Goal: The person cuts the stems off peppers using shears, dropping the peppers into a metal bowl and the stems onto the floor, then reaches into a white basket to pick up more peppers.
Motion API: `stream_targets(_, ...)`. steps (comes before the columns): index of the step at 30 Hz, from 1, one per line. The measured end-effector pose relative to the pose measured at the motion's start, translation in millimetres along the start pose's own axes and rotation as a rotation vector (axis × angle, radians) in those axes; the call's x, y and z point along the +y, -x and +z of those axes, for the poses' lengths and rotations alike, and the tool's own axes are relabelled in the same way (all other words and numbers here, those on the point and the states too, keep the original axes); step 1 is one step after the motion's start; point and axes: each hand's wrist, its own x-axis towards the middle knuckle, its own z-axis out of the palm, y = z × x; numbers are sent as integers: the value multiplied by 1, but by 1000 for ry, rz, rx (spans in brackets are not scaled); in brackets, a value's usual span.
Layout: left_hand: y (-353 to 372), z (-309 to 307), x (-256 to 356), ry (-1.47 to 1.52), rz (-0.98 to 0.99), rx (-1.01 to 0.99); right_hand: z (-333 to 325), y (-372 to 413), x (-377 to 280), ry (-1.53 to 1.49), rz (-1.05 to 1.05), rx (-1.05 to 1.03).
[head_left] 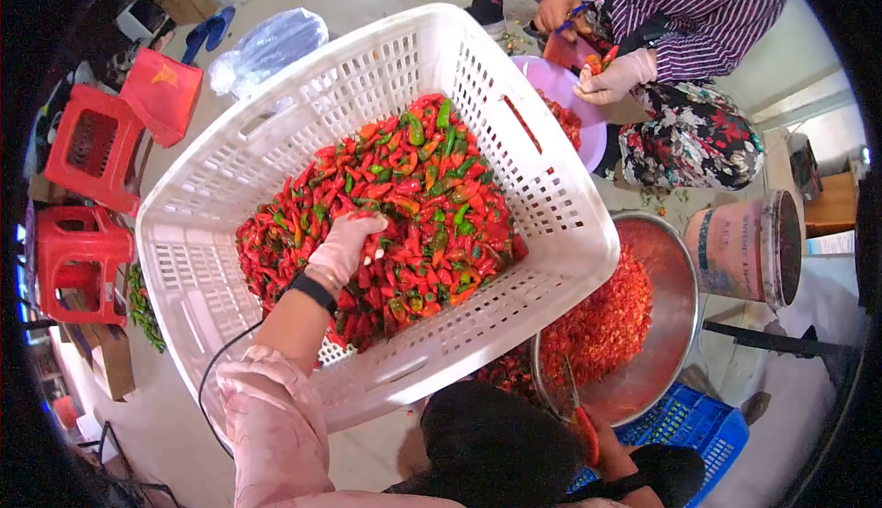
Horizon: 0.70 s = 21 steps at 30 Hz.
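Observation:
My left hand (pixel 344 243), in a thin whitish glove, reaches into a large white plastic basket (pixel 386 407) and curls around some chili peppers. The heap of chili peppers (pixel 404 177) is mostly red, with green and orange ones among them. At the lower right, my right hand (pixel 610 453) grips the red handles of a pair of scissors (pixel 585 423). The blades point up over the rim of a metal bowl (pixel 680 324). Chopped red peppers (pixel 597 324) lie heaped in this bowl.
Across from me, a person's gloved hand (pixel 614 78) holds peppers over a purple basin (pixel 595 136); their other hand (pixel 557 10) holds scissors. A bucket (pixel 742 246) stands at right. A blue crate (pixel 721 444) sits below the bowl. Red stools (pixel 87 255) stand at left.

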Motion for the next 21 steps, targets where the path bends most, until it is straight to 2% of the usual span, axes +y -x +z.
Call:
stream_targets(1, 18, -1, 13, 96, -30, -6, -3, -1, 0, -7, -15, -4)
stream_targets(3, 34, -10, 21, 177, -95, -98, -12, -5, 0, -276, 117, -85)
stream_targets(4, 44, -10, 24, 192, -55, -139, -13, -6, 2, -281, 99, -99)
stream_targets(6, 65, -11, 35, 249, -38, -246, -8, -4, -1, -1, -89, -120)
stream_targets(8, 86, -9, 46, 347, -53, -346, -2, 4, -10, 69, -140, -129)
stream_targets(10, 107, -3, 58, 374, -27, -322, -2, 5, -10, 139, -181, -131)
stream_targets(12, 125, -1, 62, 454, 11, -322, -6, -3, 0, -178, -130, -191)
stream_targets(13, 132, -5, 65, 457, 87, -368, -8, 4, 0, -184, -135, -190)
stream_targets(15, 143, -18, 75, 92, 268, -330, 2, 26, -21, -50, -287, -197)
stream_targets(16, 132, -18, 62, -331, 294, 79, -7, 27, -19, 48, -331, -192)
stream_targets(17, 128, -22, 54, -330, 303, 85, -9, 29, -18, 50, -340, -199)
stream_targets(19, 126, -30, 57, -468, 505, 338, -8, 32, -19, 102, -448, -179)
stream_targets(20, 146, -23, 67, -473, 514, 338, -6, 39, -20, 95, -455, -180)
stream_targets(21, 177, -10, 87, -185, 444, 214, -3, 45, -25, 69, -482, -178)
